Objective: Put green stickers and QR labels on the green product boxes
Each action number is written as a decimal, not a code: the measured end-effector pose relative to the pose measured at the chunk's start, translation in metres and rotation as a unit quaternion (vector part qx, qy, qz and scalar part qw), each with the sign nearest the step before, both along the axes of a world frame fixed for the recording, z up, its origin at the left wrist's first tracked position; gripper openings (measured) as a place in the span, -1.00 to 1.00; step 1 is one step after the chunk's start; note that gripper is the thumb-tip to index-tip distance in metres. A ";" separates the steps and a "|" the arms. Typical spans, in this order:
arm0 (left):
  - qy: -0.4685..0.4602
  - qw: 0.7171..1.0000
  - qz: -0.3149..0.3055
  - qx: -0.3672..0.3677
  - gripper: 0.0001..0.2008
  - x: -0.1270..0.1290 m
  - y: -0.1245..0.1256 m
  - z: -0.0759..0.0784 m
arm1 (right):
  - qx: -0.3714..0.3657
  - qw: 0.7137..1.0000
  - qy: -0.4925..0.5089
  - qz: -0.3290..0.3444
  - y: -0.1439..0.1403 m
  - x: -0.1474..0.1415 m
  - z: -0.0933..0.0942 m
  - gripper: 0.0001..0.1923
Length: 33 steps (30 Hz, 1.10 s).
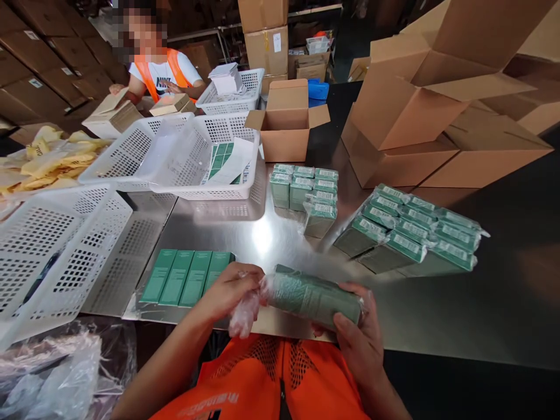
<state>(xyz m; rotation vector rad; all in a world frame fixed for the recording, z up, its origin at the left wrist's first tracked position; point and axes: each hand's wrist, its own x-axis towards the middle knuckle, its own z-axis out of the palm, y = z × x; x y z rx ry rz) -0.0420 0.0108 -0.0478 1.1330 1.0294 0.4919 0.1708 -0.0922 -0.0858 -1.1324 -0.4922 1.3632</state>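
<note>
Bundle: a wrapped bundle (312, 297) of green boxes, lower centre of the frame, held between both hands just above the near table (481, 291) edge.
Left hand: left hand (231, 289) closed on the loose film (244, 315) at the bundle's left end.
Right hand: right hand (359, 338) cupped under the bundle's right end, fingers gripping it.
Nearby: flat green boxes (186, 277) just left of the left hand; wrapped packs (411, 236) at right centre; baskets (48, 251) at left.
Upper left: a co-worker (160, 70) in an orange vest.

Both hands (231, 289) (356, 341) (fingers curled) close together
</note>
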 end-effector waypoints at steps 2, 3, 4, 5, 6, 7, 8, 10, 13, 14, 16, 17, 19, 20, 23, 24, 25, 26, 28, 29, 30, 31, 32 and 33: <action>0.044 0.999 -0.021 0.007 -0.90 -0.001 0.004 0.002 | 0.019 0.999 -0.038 0.002 -0.003 0.001 -0.003 -0.55; 0.064 0.997 -0.031 0.022 -0.95 -0.002 0.006 0.004 | 0.030 0.998 -0.061 0.008 -0.004 0.001 -0.005 -0.58; 0.084 0.995 -0.046 0.036 -0.85 -0.003 0.008 0.006 | 0.042 0.995 -0.085 0.013 -0.006 0.002 -0.007 -0.62; 0.097 0.992 -0.068 0.045 -0.76 -0.005 0.009 0.009 | 0.054 0.993 -0.106 0.017 -0.007 0.002 -0.008 -0.65; 0.098 0.990 -0.092 0.045 -0.70 -0.007 0.010 0.011 | 0.063 0.990 -0.121 0.019 -0.008 0.003 -0.010 -0.67; 0.086 0.989 -0.114 0.033 -0.68 -0.009 0.011 0.013 | 0.070 0.989 -0.130 0.019 -0.009 0.004 -0.011 -0.67; 0.066 0.990 -0.126 0.015 -0.69 -0.011 0.011 0.013 | 0.073 0.988 -0.134 0.019 -0.010 0.005 -0.012 -0.67; 0.025 0.992 -0.120 -0.018 -0.69 -0.015 0.012 0.013 | 0.074 0.988 -0.133 0.016 -0.010 0.006 -0.014 -0.67; -0.006 0.993 -0.110 -0.032 -0.60 -0.017 0.011 0.009 | 0.091 0.986 -0.139 0.017 -0.011 0.006 -0.020 -0.68; -0.013 0.992 -0.119 -0.028 -0.59 -0.017 0.011 0.007 | 0.105 0.983 -0.148 0.023 -0.012 0.006 -0.022 -0.69; -0.025 0.990 -0.138 0.003 -0.62 -0.016 0.010 0.005 | 0.132 0.975 -0.175 0.041 -0.014 0.004 -0.029 -0.71; -0.025 0.989 -0.139 0.035 -0.63 -0.014 0.010 0.004 | 0.140 0.970 -0.192 0.053 -0.015 0.002 -0.032 -0.71; -0.004 0.985 -0.125 0.122 -0.64 -0.012 0.009 0.004 | 0.146 0.960 -0.226 0.074 -0.017 -0.001 -0.038 -0.70; 0.013 0.979 -0.115 0.167 -0.63 -0.010 0.008 0.005 | 0.148 0.956 -0.238 0.081 -0.018 -0.003 -0.039 -0.69; 0.054 0.964 -0.100 0.242 -0.61 -0.008 0.008 0.005 | 0.155 0.954 -0.235 0.104 -0.018 -0.004 -0.038 -0.69; 0.056 0.962 -0.099 0.247 -0.62 -0.007 0.009 0.005 | 0.153 0.957 -0.217 0.119 -0.017 -0.003 -0.035 -0.70; 0.051 0.963 -0.099 0.244 -0.63 -0.007 0.010 0.005 | 0.146 0.960 -0.191 0.142 -0.016 -0.001 -0.032 -0.70; 0.039 0.967 -0.100 0.231 -0.66 -0.006 0.012 0.005 | 0.134 0.964 -0.158 0.167 -0.014 0.002 -0.028 -0.71; 0.016 0.975 -0.126 0.181 -0.73 -0.006 0.017 0.007 | 0.095 0.970 -0.082 0.208 -0.012 0.006 -0.021 -0.69; 0.009 0.977 -0.150 0.152 -0.77 -0.006 0.021 0.009 | 0.072 0.971 -0.041 0.226 -0.011 0.007 -0.018 -0.67; 0.004 0.975 -0.184 0.123 -0.78 -0.006 0.024 0.011 | 0.052 0.967 -0.002 0.249 -0.011 0.008 -0.017 -0.64; 0.001 0.969 -0.230 0.095 -0.77 -0.005 0.028 0.013 | 0.041 0.961 0.033 0.271 -0.010 0.007 -0.017 -0.61; -0.004 0.958 -0.279 0.071 -0.73 -0.003 0.030 0.014 | 0.038 0.955 0.063 0.287 -0.010 0.005 -0.018 -0.58; -0.016 0.947 -0.318 0.045 -0.69 -0.001 0.032 0.014 | 0.043 0.950 0.090 0.295 -0.010 0.002 -0.020 -0.55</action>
